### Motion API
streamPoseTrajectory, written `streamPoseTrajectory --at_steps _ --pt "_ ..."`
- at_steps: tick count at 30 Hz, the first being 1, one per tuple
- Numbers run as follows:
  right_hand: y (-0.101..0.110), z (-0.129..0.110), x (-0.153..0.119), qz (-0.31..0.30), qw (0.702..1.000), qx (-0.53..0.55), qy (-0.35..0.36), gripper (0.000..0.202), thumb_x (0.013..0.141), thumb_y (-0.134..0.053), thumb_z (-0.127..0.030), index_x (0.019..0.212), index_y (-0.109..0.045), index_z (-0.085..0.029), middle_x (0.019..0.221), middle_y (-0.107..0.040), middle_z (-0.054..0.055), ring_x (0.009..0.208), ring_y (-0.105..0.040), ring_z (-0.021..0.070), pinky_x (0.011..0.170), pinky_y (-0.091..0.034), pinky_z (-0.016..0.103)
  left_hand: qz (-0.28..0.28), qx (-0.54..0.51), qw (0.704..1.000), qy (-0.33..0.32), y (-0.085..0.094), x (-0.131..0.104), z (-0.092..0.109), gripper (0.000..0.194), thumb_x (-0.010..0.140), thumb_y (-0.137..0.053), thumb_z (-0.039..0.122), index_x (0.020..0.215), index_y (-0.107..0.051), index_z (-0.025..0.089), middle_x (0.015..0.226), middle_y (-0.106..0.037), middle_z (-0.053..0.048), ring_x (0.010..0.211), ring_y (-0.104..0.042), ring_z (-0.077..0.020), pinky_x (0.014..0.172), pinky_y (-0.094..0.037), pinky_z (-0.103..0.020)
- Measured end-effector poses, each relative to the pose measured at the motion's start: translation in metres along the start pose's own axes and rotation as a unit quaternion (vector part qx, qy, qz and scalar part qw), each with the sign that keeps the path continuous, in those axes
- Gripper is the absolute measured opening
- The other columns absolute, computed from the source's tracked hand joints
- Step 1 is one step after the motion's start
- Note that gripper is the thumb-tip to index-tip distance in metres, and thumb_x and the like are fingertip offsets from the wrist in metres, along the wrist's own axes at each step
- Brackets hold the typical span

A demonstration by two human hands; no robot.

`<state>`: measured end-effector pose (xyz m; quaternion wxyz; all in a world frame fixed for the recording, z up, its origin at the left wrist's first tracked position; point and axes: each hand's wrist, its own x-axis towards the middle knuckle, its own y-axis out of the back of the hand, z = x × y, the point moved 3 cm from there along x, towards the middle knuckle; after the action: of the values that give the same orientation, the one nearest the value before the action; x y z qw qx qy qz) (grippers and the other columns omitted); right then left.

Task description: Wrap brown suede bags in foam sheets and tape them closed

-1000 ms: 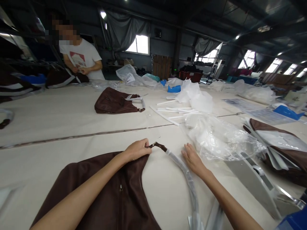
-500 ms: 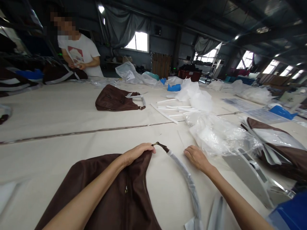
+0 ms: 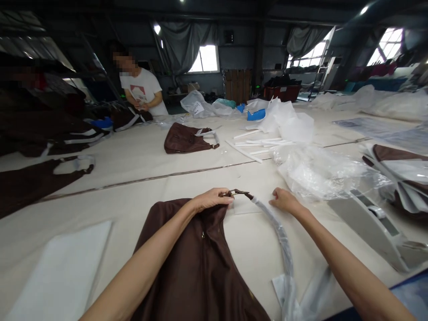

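Observation:
A dark brown handbag (image 3: 180,272) lies on the pale table in front of me. My left hand (image 3: 212,199) is closed on its upper corner, thumb and fingers beside the metal ring (image 3: 235,193) where the strap joins. From that ring the strap (image 3: 283,243), wrapped in clear film, curves right and down towards me. To the right of the strap's upper end, apart from it, is my right hand (image 3: 285,199), its fingers curled together low over the table. What those fingers hold, if anything, is too small to make out.
A crumpled clear plastic bag (image 3: 317,171) and a grey device (image 3: 366,232) are on the right. White strips (image 3: 259,143) and another brown handbag (image 3: 187,139) lie farther back. A white sheet (image 3: 63,267) is at left. A person (image 3: 142,91) stands across the table.
The view has swung left, so everything sits farther right. My left hand stays on the bag's corner. My right hand's fingers look more curled, and it remains near the strap.

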<state>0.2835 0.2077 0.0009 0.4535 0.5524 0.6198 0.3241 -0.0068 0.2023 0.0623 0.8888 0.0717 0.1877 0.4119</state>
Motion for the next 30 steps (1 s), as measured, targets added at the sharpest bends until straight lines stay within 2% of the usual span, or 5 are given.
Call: streamPoseTrajectory --at_steps 8,16,22,25,30 --pt "0.006 -0.019 -0.007 -0.020 0.996 0.011 0.080 0.063 0.084 -0.060 -0.032 0.143 -0.043 -0.016 0.145 -0.044 0.016 0.132 -0.043 0.0271 0.101 -0.039 0.035 -0.017 -0.076 0.997 0.012 0.001 -0.002 -0.012 0.048 0.077 -0.058 0.055 0.098 -0.069 0.014 0.094 -0.072 -0.009 0.090 -0.061 -0.0236 0.083 -0.044 -0.032" --pt "0.000 -0.046 0.010 -0.096 0.991 0.026 0.088 0.037 0.054 -0.076 -0.015 0.089 -0.066 -0.019 0.101 -0.067 0.011 0.101 -0.062 0.0316 0.082 -0.047 0.037 -0.050 -0.090 0.995 0.007 0.007 -0.007 -0.011 0.044 0.075 -0.069 0.057 0.085 -0.062 0.015 0.103 -0.072 -0.013 0.091 -0.066 -0.0244 0.079 -0.047 -0.033" --pt "0.025 -0.014 -0.045 0.001 0.984 0.172 0.042 0.017 0.083 -0.054 -0.029 0.093 -0.055 -0.016 0.097 -0.068 0.012 0.085 -0.068 0.0228 0.070 -0.051 0.030 -0.036 -0.091 0.995 -0.006 -0.001 -0.013 -0.015 0.044 0.073 -0.074 0.055 0.079 -0.053 0.017 0.079 -0.071 -0.005 0.067 -0.061 -0.0160 0.065 -0.044 -0.026" --pt "0.030 0.000 -0.104 0.028 0.929 0.368 0.029 0.032 0.087 -0.052 -0.042 0.104 -0.050 -0.015 0.100 -0.068 0.013 0.075 -0.069 0.0194 0.061 -0.053 0.028 -0.020 -0.078 0.997 -0.018 -0.004 -0.012 -0.018 0.042 0.072 -0.075 0.052 0.078 -0.054 0.017 0.073 -0.068 -0.002 0.063 -0.057 -0.0136 0.060 -0.039 -0.023" --pt "-0.032 -0.028 -0.175 -0.212 0.812 0.540 -0.058 0.033 0.066 -0.071 -0.035 0.086 -0.053 -0.017 0.068 -0.068 0.004 0.044 -0.061 0.0144 0.036 -0.040 0.020 -0.002 -0.062 0.997 -0.038 -0.011 -0.010 -0.017 0.036 0.073 -0.073 0.049 0.076 -0.058 0.016 0.069 -0.065 0.000 0.061 -0.052 -0.0122 0.060 -0.037 -0.023"
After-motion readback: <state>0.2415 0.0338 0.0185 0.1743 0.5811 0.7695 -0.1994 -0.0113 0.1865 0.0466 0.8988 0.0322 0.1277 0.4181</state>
